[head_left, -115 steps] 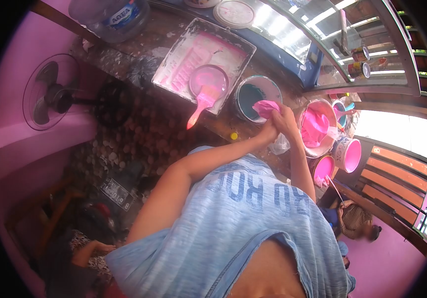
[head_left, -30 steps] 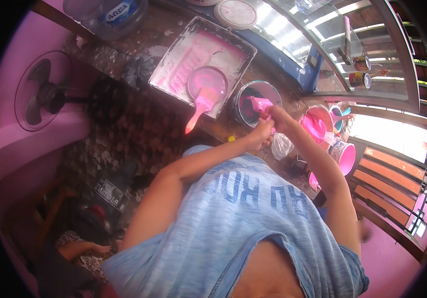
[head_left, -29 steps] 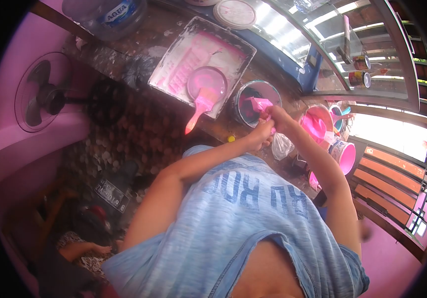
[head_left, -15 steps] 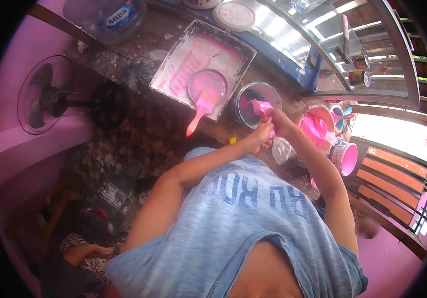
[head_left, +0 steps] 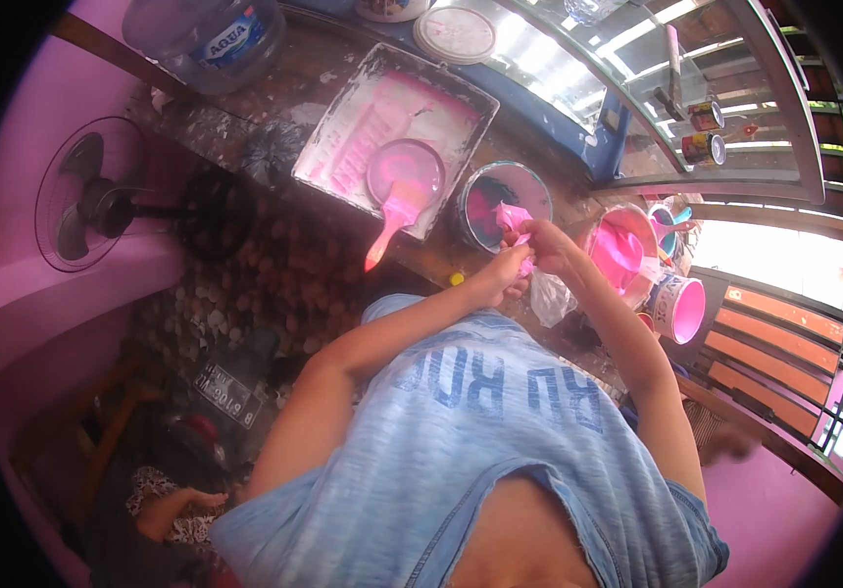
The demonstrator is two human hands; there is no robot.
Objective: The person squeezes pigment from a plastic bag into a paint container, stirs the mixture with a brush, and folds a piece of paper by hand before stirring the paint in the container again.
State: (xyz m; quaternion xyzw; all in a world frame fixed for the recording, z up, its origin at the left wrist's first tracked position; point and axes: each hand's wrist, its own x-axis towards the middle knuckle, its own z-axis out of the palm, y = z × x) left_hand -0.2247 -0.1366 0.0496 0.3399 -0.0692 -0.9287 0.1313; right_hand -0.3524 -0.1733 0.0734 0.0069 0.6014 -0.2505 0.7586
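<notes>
Both my hands are closed around a crumpled pink plastic bag [head_left: 511, 215], held just over the near rim of a paint bucket [head_left: 475, 186] with pink and teal paint inside. My right hand [head_left: 545, 247] grips the bag's upper part, close to the bucket. Lower down, my left hand [head_left: 507, 277] wraps the twisted lower end, and pink shows between the fingers. A clear plastic bag [head_left: 551, 299] hangs right beside my hands. To the left, a paintbrush [head_left: 394, 221] with pink bristles rests across a round lid [head_left: 405, 169] in the paint tray [head_left: 343, 106].
Right of my arm stand an open container of pink paint [head_left: 619, 250] and a tipped pink-lined bucket [head_left: 679, 309]. A water jug [head_left: 211, 44], a white lid [head_left: 455, 35] and a glass-paned window frame [head_left: 716, 188] lie beyond. A fan [head_left: 98, 196] stands left; another person's arm [head_left: 172, 510] shows lower left.
My hands keep their hold on the pink bag, with only slight shifts of the fingers. The whole view has moved a little; the other things stay in place.
</notes>
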